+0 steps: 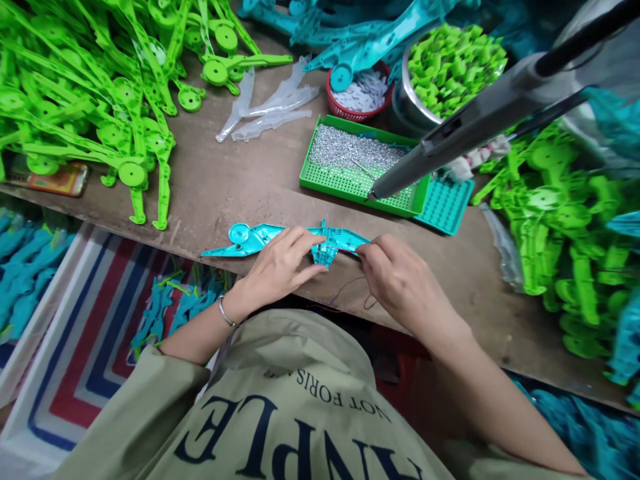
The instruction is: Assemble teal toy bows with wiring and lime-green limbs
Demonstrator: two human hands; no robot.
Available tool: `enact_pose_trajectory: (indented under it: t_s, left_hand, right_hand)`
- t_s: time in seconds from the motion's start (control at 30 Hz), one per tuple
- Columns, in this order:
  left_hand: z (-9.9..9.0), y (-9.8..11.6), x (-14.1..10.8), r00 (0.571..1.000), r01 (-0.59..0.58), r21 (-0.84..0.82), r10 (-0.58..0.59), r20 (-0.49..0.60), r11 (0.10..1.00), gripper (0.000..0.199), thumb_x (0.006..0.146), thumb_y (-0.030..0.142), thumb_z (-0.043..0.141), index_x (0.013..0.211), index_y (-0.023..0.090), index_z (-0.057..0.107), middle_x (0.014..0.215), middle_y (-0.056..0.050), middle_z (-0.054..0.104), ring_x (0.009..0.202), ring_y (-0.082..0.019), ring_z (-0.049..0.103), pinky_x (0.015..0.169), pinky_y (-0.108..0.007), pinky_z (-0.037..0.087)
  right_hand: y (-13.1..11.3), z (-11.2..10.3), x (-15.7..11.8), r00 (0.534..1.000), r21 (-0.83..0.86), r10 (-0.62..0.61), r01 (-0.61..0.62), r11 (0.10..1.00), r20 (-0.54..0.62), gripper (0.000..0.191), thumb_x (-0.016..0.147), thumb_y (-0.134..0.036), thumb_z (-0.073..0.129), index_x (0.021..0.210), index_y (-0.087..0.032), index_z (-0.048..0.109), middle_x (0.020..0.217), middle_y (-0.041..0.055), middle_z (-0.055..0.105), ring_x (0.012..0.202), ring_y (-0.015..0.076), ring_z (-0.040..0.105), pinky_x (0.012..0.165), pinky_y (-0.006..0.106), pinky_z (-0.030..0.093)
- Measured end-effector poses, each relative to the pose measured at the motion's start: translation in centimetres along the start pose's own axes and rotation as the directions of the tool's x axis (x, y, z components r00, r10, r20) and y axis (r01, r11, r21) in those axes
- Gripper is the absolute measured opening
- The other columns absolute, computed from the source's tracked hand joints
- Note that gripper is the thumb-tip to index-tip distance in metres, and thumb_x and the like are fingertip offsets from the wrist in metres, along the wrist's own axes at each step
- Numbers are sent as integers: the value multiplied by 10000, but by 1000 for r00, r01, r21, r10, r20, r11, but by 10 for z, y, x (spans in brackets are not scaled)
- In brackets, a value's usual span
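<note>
A long turquoise plastic part [260, 237] with a round disc at its left end lies near the table's front edge. My left hand [280, 263] is closed on its middle, fingers over the top and thumb by a small ribbed block [325, 253]. At the part's right end, my right hand [400, 273] is closed in a pinch on a thin wire. A length of this thin wire [343, 290] loops below the part toward my lap. My right fingertips hide the part's right tip.
A green tray [365, 205] of small metal screws stands ahead, under a grey hanging tool [450, 127]. Bright green plastic parts [115, 133] pile at left and right. Behind are a red basket [357, 113] of white pieces, a metal bowl [417, 107] and clear plastic pieces [275, 110].
</note>
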State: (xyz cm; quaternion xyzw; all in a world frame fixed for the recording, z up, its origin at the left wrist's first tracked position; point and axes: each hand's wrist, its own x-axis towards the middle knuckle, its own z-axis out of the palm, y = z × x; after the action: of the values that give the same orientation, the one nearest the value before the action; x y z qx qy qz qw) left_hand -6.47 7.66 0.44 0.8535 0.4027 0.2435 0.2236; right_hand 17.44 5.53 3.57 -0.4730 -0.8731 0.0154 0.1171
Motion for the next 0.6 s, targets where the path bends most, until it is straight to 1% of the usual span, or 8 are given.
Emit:
enact_pose_trajectory:
  t_s: [0.07, 0.13, 0.23, 0.27, 0.33, 0.4, 0.53, 0.6]
  left_hand:
    - [7, 3, 4, 1000, -3, 23, 3, -7, 1000, 358, 1014, 341, 623, 1299, 123, 614, 1157, -131, 681, 1055, -255, 628, 915, -385, 498]
    - [12, 5, 8, 1000, 7, 43, -8, 23, 999, 262, 1044, 337, 565, 1201, 157, 674, 1059, -97, 701, 977, -237, 624, 872, -373, 479]
    - [16, 5, 12, 998, 14, 55, -17, 54, 998, 317, 1083, 354, 469, 1003, 178, 721, 890, -63, 687, 873, -215, 603, 798, -351, 440]
    - [16, 5, 12, 999, 12, 63, -15, 49, 998, 332, 1083, 377, 466, 1014, 178, 722, 906, -67, 693, 881, -216, 602, 797, -351, 434]
    - [16, 4, 12, 999, 1, 80, -4, 32, 997, 329, 1068, 426, 499, 1132, 180, 708, 1025, -86, 712, 941, -228, 605, 817, -357, 435]
    - [15, 3, 11, 999, -17, 92, 14, 37, 996, 317, 1061, 420, 518, 1193, 192, 695, 1074, -87, 716, 958, -230, 610, 824, -359, 433]
    - [19, -1, 9, 997, -39, 139, 29, 68, 990, 321, 1090, 304, 440, 1035, 202, 740, 868, -60, 698, 837, -206, 614, 762, -344, 402]
    - [22, -3, 8, 998, -26, 177, 16, 60, 984, 331, 1084, 283, 449, 972, 194, 748, 825, -63, 688, 800, -205, 611, 753, -348, 396]
  right_hand:
    - [-2, -3, 4, 999, 22, -35, 35, 999, 12, 241, 1026, -102, 432, 915, -169, 635, 838, 75, 583, 738, 210, 498, 654, 341, 406]
    - [-4, -3, 6, 999, 60, -42, 42, 997, 1, 227, 1022, -97, 440, 944, -170, 640, 853, 74, 593, 750, 206, 519, 661, 333, 419]
    - [-6, -1, 5, 999, 139, -24, 27, 990, -23, 206, 1029, -129, 463, 982, -182, 656, 849, 61, 605, 750, 192, 557, 654, 316, 442]
    - [-5, 0, 4, 999, 170, -16, 21, 985, -31, 198, 1034, -146, 472, 1003, -185, 664, 848, 58, 612, 747, 187, 571, 648, 310, 451]
    - [-2, 1, 3, 999, 225, 3, 7, 974, -42, 190, 1040, -172, 487, 1040, -183, 677, 853, 59, 633, 751, 181, 603, 646, 303, 475]
    - [1, 1, 3, 998, 253, 27, -15, 967, -47, 187, 1044, -193, 501, 1045, -178, 687, 857, 64, 653, 761, 179, 632, 653, 300, 499]
    - [3, -1, 4, 998, 248, 41, -26, 968, -56, 183, 1043, -202, 524, 1021, -170, 703, 829, 58, 663, 741, 167, 650, 657, 289, 524]
    - [3, -1, 5, 998, 258, 19, -4, 966, -58, 174, 1037, -187, 535, 1034, -165, 707, 836, 59, 673, 746, 166, 660, 665, 287, 533]
